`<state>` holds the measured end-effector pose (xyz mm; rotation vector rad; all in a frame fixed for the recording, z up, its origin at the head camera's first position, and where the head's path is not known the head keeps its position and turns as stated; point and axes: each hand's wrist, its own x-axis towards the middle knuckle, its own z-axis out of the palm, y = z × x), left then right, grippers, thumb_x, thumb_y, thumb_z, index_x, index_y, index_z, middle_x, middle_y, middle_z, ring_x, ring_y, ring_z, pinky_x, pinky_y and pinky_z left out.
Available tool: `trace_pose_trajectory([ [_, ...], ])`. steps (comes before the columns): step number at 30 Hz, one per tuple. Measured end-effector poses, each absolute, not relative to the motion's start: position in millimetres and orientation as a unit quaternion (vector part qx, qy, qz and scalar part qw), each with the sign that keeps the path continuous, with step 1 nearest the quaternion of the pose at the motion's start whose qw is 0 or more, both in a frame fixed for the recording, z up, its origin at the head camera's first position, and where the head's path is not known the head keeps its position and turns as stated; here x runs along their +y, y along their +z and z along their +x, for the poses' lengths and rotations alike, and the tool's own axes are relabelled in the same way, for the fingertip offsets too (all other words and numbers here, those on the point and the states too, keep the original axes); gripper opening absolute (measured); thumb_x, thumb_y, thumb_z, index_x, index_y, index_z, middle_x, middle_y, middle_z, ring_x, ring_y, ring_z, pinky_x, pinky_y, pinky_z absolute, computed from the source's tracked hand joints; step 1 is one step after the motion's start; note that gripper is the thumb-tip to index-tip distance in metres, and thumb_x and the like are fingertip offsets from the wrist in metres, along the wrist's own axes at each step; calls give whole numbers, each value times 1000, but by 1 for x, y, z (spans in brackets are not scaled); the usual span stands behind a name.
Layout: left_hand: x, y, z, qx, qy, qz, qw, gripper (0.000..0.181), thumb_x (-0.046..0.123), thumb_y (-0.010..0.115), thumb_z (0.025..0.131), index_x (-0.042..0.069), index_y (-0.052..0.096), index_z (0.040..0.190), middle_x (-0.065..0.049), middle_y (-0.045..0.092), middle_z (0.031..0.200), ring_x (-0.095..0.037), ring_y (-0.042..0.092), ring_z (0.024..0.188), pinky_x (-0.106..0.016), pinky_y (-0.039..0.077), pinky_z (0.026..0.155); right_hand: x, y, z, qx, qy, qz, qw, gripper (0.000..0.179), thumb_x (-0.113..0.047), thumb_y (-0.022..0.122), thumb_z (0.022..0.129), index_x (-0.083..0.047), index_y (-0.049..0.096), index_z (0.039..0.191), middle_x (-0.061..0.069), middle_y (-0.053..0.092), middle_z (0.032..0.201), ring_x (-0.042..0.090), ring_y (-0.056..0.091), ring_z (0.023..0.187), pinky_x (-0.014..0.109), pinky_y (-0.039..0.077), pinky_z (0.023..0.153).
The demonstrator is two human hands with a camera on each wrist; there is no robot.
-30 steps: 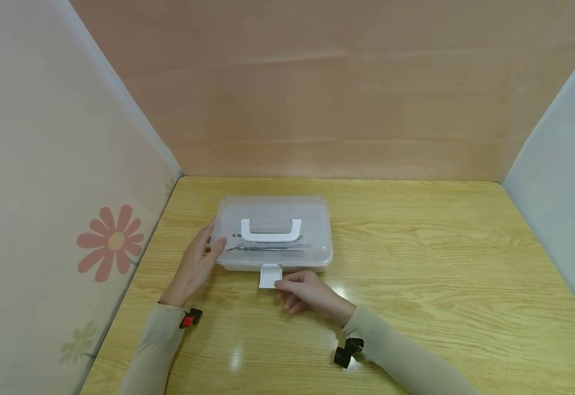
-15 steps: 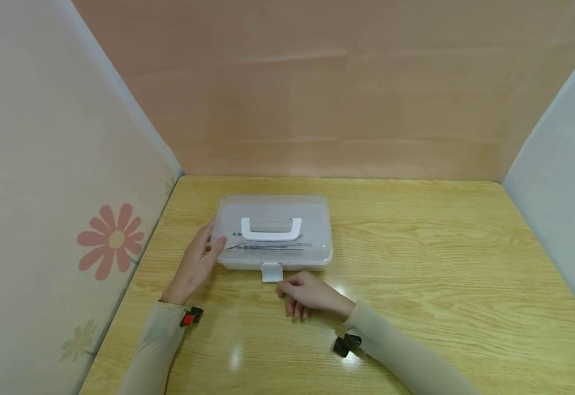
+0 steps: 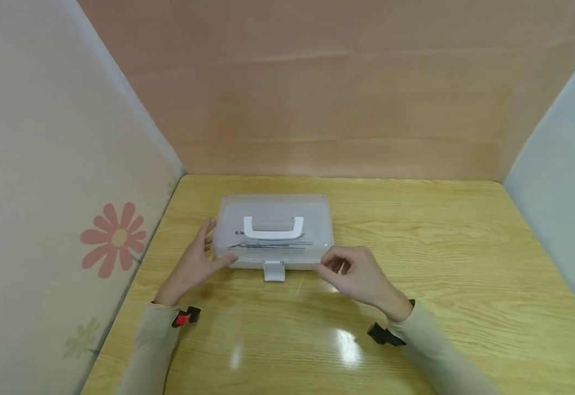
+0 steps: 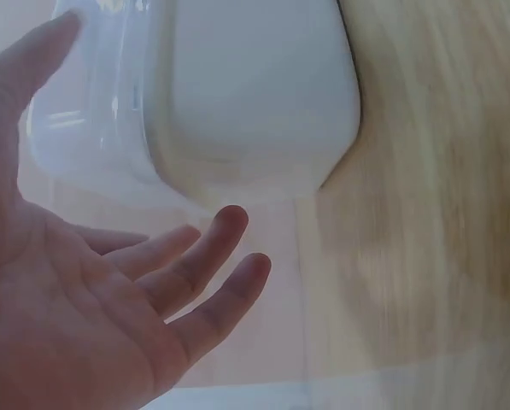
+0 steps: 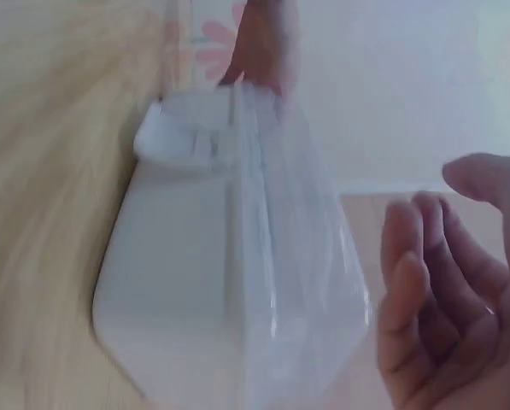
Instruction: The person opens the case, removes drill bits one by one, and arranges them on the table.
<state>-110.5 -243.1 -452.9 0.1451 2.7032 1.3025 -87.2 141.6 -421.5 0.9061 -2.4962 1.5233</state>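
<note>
A plastic storage box (image 3: 277,211) with a see-through lid and a white carry handle (image 3: 274,235) stands on the table. Its white front latch (image 3: 274,271) is flipped out. Thin dark tools, too blurred to name, show through the lid. My left hand (image 3: 195,267) is spread at the box's left end, thumb over the lid's front corner; in the left wrist view the other fingers (image 4: 208,320) stand off the wall. By the front right corner is my right hand (image 3: 359,276), its fingers loosely bent with nothing between them; contact with the lid cannot be told.
The wooden table (image 3: 440,236) extends to the right of the box and in front of it. A plain backdrop (image 3: 347,99) rises behind the table. Side panels, the left one bearing a red flower (image 3: 118,237), border it.
My right hand has left the latch and moved right to the box's front right corner. The latch has swung a little. My left hand's thumb has slid right, and its fingers have spread.
</note>
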Motion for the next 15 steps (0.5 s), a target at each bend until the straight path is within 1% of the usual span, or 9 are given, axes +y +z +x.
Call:
trace_pose_trajectory([
  [1,-243,-453,-110,900,427,48,71,126,51,85,89,13,0,173,-14,19,179,-48,40,153,-68,39,120,147,-423,-89,-818,495,283,75,5,-8,82,90,-12,79,90,-3,75,75,4,63,65,24,54,53],
  [2,-243,-453,-110,901,426,48,73,128,50,87,87,12,0,173,-15,20,178,-48,40,152,-68,39,120,153,-425,-91,-826,488,264,101,10,-8,84,88,-10,80,97,-1,77,82,8,67,71,24,55,55],
  [4,-242,-454,-110,898,430,57,74,130,45,90,86,9,-1,173,-19,22,177,-49,42,150,-69,39,119,161,-432,-97,-843,474,223,120,29,-12,87,86,-7,78,114,5,80,99,19,73,86,27,59,60],
  [5,-241,-455,-110,896,433,63,74,130,42,91,86,9,0,172,-20,25,175,-49,43,150,-68,39,120,165,-437,-100,-852,467,206,114,39,-15,87,87,-5,75,123,9,79,109,25,74,95,29,62,64],
  [7,-240,-458,-110,890,443,80,72,124,35,92,86,11,6,173,-20,34,171,-47,45,148,-67,40,120,171,-447,-106,-867,457,181,79,56,-21,89,87,-3,68,137,15,73,131,35,71,112,37,66,74],
  [9,-239,-461,-111,885,450,97,67,117,28,92,87,16,13,172,-16,43,166,-43,47,147,-66,41,119,176,-456,-110,-878,446,167,38,69,-27,89,88,-3,61,147,17,64,147,41,65,124,43,66,82],
  [11,-238,-462,-112,882,454,112,62,107,24,91,87,23,23,170,-10,50,161,-38,48,147,-65,42,119,179,-464,-113,-883,441,160,7,76,-31,89,88,-3,56,151,17,58,155,43,61,131,48,65,88],
  [12,-238,-463,-112,880,455,120,61,103,22,91,88,26,27,168,-8,51,160,-37,49,147,-66,42,118,180,-467,-114,-884,440,159,-2,78,-32,89,88,-3,55,152,17,56,157,43,59,133,49,65,89],
  [15,-240,-464,-112,878,455,133,64,97,21,88,91,29,29,167,-5,50,161,-36,48,148,-66,43,117,179,-471,-115,-884,435,171,-8,80,-34,90,87,-4,55,153,17,53,159,42,57,137,50,64,91],
])
